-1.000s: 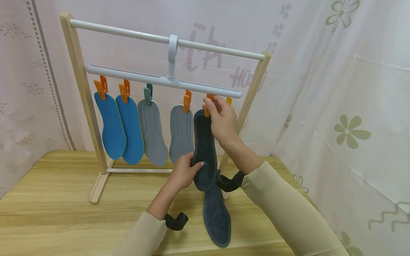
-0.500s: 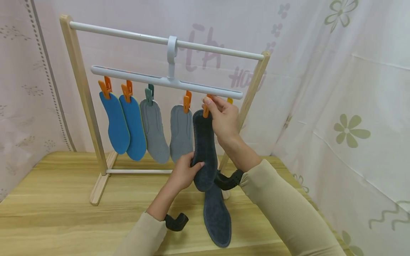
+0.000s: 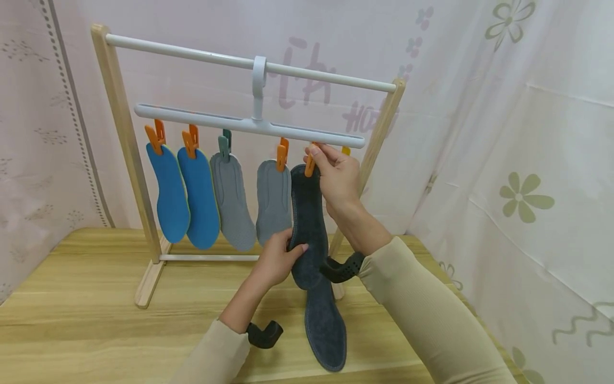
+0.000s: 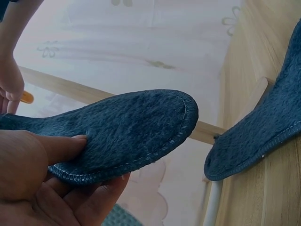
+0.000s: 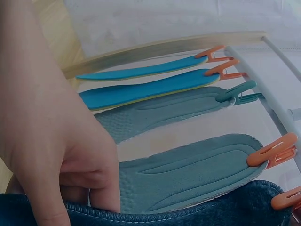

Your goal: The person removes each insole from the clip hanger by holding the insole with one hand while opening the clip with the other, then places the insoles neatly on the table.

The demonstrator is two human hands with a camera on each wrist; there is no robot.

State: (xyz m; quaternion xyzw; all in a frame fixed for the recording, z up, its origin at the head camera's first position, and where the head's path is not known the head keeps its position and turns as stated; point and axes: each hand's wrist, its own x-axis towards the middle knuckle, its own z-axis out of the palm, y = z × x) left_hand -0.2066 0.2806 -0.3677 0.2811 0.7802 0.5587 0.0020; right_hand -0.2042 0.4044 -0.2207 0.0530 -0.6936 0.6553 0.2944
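A dark blue-grey fuzzy insole [image 3: 307, 218] hangs at the right part of the hanger. My left hand [image 3: 278, 258] grips its lower half, thumb on the front face [image 4: 136, 127] and fingers behind, as the left wrist view shows. My right hand [image 3: 339, 173] pinches an orange clip [image 3: 310, 164] at the insole's top edge, just below the hanger bar [image 3: 316, 133]. A matching dark insole [image 3: 326, 330] lies on the table below, its upper end hidden behind the held one. In the right wrist view, the left hand [image 5: 70, 141] shows over the dark insole's edge.
Two blue insoles [image 3: 172, 197] hang from orange clips at left, then grey insoles [image 3: 232, 205] on a green and an orange clip. A yellow clip [image 3: 346, 151] sits behind my right hand. The hanger hooks on a wooden rack [image 3: 115, 106] standing on the wooden table [image 3: 86, 298].
The hanger and its hanging insoles sway: the left end rises and falls a little. My right hand shifts slightly right while keeping the clip pinched; my left hand hardly moves.
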